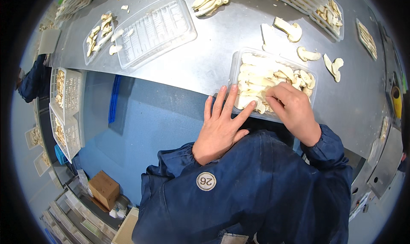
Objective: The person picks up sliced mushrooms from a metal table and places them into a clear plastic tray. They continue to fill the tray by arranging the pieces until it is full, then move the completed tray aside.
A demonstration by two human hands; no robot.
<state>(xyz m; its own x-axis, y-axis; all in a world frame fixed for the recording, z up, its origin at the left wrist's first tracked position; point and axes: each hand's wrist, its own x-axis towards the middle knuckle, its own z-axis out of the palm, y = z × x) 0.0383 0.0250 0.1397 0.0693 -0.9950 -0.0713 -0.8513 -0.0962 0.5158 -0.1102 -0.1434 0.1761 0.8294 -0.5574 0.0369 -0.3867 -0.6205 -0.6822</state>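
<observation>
A clear plastic tray (235,74) at the near edge of the steel table holds rows of pale sliced mushrooms (253,80). My left hand (221,125) rests with spread fingers at the tray's near left corner, its index fingertip on a slice. Above the right part of the tray, my right hand (290,108) has thumb and fingers pinched together at the slices; whether a slice is between them is hidden. Loose mushroom slices (290,29) lie beyond the tray, with more slices (334,66) to its right.
An upturned or empty-looking clear tray (153,29) lies at the left, beside a smaller tray (99,36) of mushroom pieces. A mushroom pile (209,4) is at the far side. Stacked filled trays (326,16) stand far right. White crates (65,93) and another person (33,80) are left.
</observation>
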